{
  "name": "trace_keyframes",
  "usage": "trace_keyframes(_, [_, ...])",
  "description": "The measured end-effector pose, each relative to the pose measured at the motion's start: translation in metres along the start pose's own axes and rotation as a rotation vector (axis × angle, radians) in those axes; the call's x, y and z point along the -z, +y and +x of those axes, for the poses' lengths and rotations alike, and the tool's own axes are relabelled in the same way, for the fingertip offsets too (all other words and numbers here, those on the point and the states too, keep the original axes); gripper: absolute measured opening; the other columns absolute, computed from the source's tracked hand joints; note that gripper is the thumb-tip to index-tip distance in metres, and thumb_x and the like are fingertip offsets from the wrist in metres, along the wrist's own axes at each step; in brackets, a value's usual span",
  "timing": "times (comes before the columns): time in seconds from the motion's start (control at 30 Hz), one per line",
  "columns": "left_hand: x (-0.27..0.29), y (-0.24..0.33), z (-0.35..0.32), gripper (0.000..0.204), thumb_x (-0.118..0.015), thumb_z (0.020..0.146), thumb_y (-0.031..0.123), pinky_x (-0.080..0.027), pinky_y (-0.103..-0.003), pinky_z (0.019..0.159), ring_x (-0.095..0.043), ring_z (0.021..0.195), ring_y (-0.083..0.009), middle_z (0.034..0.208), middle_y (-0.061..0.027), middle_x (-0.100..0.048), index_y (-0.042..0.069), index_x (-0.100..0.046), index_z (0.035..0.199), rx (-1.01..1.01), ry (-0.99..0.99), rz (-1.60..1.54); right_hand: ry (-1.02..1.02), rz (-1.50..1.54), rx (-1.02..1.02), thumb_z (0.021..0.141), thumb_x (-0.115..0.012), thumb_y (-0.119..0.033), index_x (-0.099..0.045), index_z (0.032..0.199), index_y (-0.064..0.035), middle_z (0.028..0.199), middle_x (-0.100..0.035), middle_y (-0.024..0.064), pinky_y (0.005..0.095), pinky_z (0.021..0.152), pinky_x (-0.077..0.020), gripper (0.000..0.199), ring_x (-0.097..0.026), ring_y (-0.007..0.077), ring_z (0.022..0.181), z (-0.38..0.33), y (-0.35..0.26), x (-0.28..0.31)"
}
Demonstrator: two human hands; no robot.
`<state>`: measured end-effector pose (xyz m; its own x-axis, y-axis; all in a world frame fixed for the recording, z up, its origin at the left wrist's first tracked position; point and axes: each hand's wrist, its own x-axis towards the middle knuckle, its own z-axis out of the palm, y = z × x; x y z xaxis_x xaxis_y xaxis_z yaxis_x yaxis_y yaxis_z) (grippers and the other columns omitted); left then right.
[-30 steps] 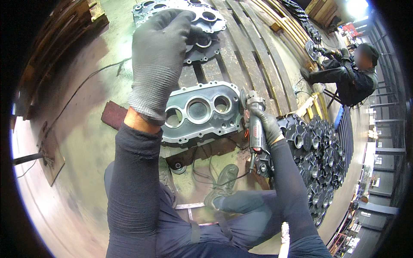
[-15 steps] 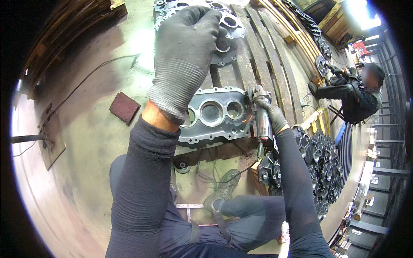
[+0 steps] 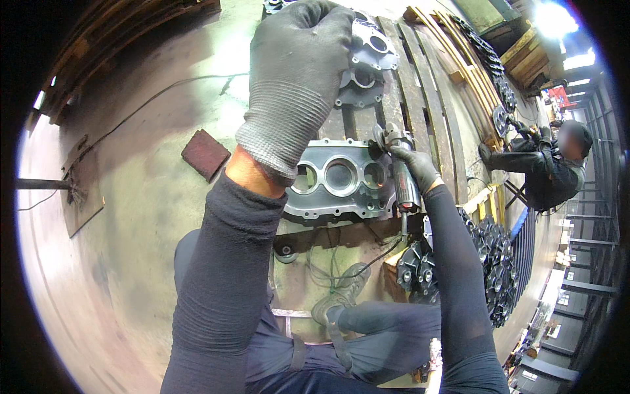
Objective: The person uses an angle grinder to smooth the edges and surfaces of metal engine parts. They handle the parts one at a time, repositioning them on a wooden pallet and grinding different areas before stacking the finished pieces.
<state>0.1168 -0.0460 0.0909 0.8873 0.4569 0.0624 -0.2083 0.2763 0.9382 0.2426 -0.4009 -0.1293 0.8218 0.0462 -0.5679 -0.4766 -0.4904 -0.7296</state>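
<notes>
One grey-gloved right hand (image 3: pixel 417 168) wraps round a grey-and-red handheld angle grinder (image 3: pixel 405 187) at the right end of a dark-grey metal casting with three round openings (image 3: pixel 338 202), near a slatted wooden pallet (image 3: pixel 441 111); its disc could kick if it catches an edge. The grey-gloved left hand (image 3: pixel 298 56) is curled, its grip impossible to tell, blocking silvery flanged metal plates (image 3: pixel 387 58). The thin black cable (image 3: pixel 382 255) could snag, and piled black metal castings (image 3: pixel 495 262) crowd the right arm.

Remotely, I looked forward and down through the head fisheye from above the lap (image 3: pixel 387 328), left hand (image 3: pixel 300 56) nearest.
</notes>
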Motion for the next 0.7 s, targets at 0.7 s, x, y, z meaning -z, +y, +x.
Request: trace_keyframes(0.7, [0.052,0.016,0.004,0.023,-0.063,0.11,0.017,-0.049,-0.023,0.065,-0.059,0.073,-0.0056,0.085,-0.0009,-0.07,-0.003,-0.075,0.105,-0.09,0.041,-0.21,-0.203,-0.124,-0.008,0.085,-0.093,-0.041,-0.073,0.115,0.0053,0.09,-0.078,0.0145,0.0378,0.062,-0.0622,0.059,-0.075,0.0244,0.068,-0.018,-0.061,-0.094])
